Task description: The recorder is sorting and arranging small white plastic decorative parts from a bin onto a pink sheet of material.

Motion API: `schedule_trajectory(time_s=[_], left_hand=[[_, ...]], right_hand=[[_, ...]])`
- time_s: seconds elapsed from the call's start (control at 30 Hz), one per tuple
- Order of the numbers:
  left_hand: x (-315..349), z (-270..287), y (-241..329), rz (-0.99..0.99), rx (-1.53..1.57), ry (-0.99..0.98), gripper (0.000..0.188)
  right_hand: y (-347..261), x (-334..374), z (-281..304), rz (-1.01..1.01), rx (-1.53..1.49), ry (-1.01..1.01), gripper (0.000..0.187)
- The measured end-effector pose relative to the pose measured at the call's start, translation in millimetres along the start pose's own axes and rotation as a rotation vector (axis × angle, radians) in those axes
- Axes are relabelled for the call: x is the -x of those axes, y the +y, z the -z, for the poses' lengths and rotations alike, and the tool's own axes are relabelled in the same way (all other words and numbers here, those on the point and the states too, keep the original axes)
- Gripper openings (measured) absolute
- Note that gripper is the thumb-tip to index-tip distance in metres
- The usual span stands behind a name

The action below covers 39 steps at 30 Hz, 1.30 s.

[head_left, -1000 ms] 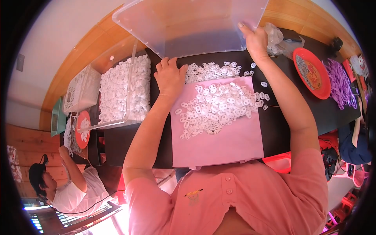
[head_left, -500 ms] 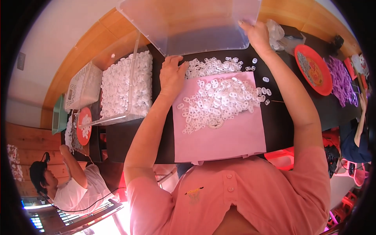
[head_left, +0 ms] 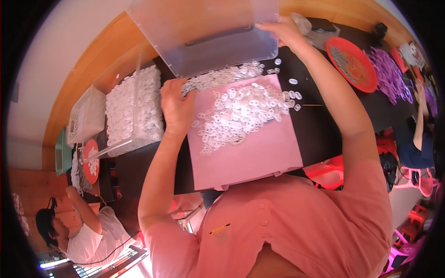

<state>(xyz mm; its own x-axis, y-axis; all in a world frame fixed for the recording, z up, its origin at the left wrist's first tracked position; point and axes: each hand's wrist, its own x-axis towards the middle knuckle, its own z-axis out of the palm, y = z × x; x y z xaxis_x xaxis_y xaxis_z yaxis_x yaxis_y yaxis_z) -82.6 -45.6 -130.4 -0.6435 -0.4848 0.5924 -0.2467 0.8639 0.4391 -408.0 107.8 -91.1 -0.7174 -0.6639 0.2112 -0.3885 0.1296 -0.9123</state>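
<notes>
My right hand [head_left: 288, 35] grips the right side of a clear plastic bin [head_left: 218, 51], which stands tilted at the back of the table. Its lower edge is next to a band of small white two-holed plastic pieces [head_left: 222, 77]. My left hand [head_left: 177, 104] is beside that band's left end, close to the bin's lower left corner. Its thumb is apart from the fingers, and I see nothing held in it. Between my arms lies a flat pink board [head_left: 245, 162], with a heap of the same white pieces [head_left: 243, 111] on its far half.
At left stand a clear box full of white pieces [head_left: 132, 106], a white perforated basket [head_left: 87, 118] and an orange plate [head_left: 92, 171]. A red plate [head_left: 364, 78] and purple strips [head_left: 391, 76] lie at right. A co-worker [head_left: 88, 231] sits at left; another person's arm [head_left: 419, 111] shows at right.
The view has swung, so most things appear further left. My right hand keeps its grip on the clear bin, which leans slightly differently. My left hand stays by the pieces.
</notes>
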Motion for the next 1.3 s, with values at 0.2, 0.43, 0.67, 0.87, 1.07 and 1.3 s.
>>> schedule_trajectory(time_s=[0.2, 0.43, 0.67, 0.87, 1.07, 1.3], left_hand=[[4.1, 3.6, -8.7, 0.170, -0.070, -0.046, 0.034], [4.1, -6.1, -14.4, 0.237, -0.029, -0.055, 0.032], [6.1, -6.1, -22.5, 0.208, 0.200, -0.032, 0.031], [7.2, -5.7, -25.2, 0.131, -0.204, -0.069, 0.041], [2.9, -3.5, -19.8, 0.088, -0.195, -0.120, 0.039], [-3.7, -13.1, 2.9, -0.084, 0.070, -0.138, 0.039]], right_hand=[[-0.6, 24.7, 21.5, 0.065, 0.081, 0.009, 0.044], [1.4, 6.6, 10.8, 0.110, 0.091, 0.024, 0.040], [-5.5, -5.4, -13.4, 0.029, 0.030, 0.019, 0.048], [-15.2, 15.4, -3.8, 0.033, -0.001, 0.262, 0.042], [3.6, 64.4, 43.4, 0.093, 0.781, -0.248, 0.023], [-4.9, 77.5, -9.2, 0.223, 0.766, -0.297, 0.026]])
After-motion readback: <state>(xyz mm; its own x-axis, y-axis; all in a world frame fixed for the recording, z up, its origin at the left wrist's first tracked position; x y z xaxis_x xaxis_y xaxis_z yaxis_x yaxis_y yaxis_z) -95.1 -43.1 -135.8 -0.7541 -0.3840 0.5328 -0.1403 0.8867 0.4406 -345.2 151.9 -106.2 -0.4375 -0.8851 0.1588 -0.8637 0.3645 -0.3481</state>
